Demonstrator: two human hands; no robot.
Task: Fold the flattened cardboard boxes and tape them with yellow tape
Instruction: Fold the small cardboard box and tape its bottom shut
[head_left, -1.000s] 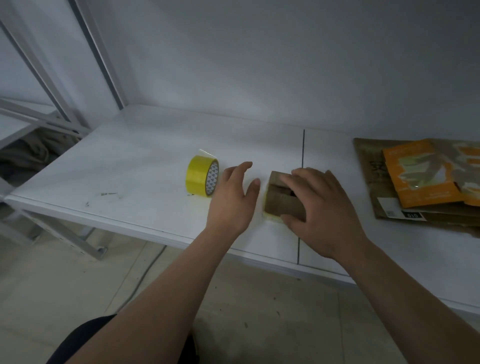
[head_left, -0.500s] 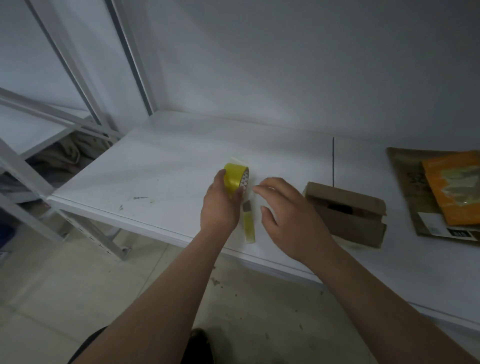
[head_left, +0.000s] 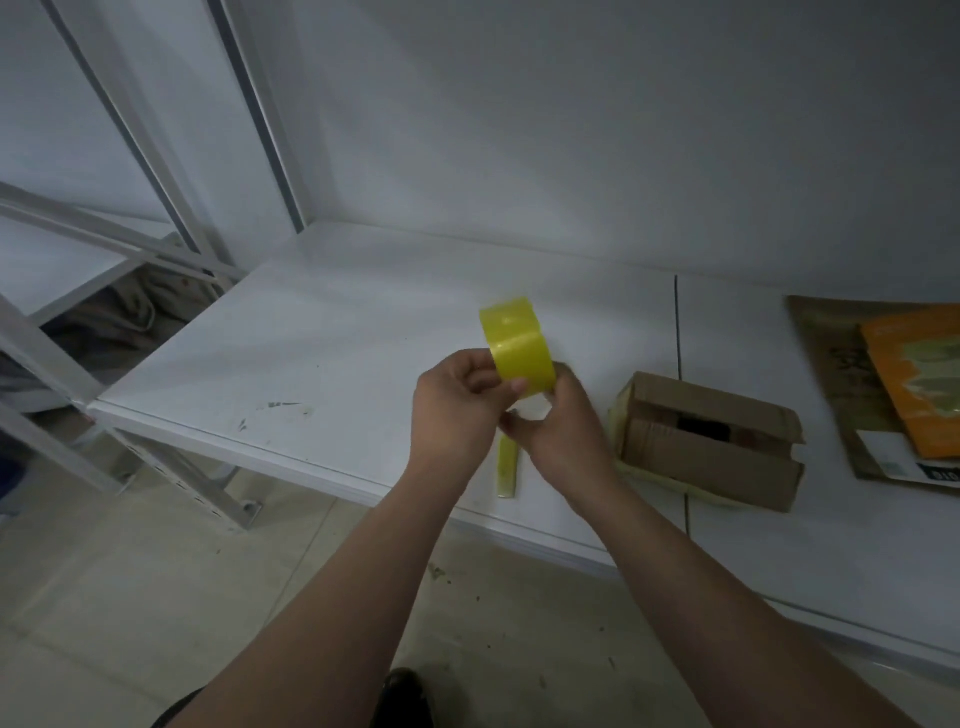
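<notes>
One glossy yellow tape (head_left: 517, 353) | left hand (head_left: 457, 410) grips | right hand (head_left: 563, 434) seemingly too

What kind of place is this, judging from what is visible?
Probably a storeroom or small packing area. White metal racking stands at the left, flattened cardboard lies on the plain white worktop, and a yellow tape roll is being handled beside a small cardboard box.

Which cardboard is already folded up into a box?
The small brown box, standing up with walls and flaps. The other cardboard lies flat at the far right, under an orange packet.
</notes>
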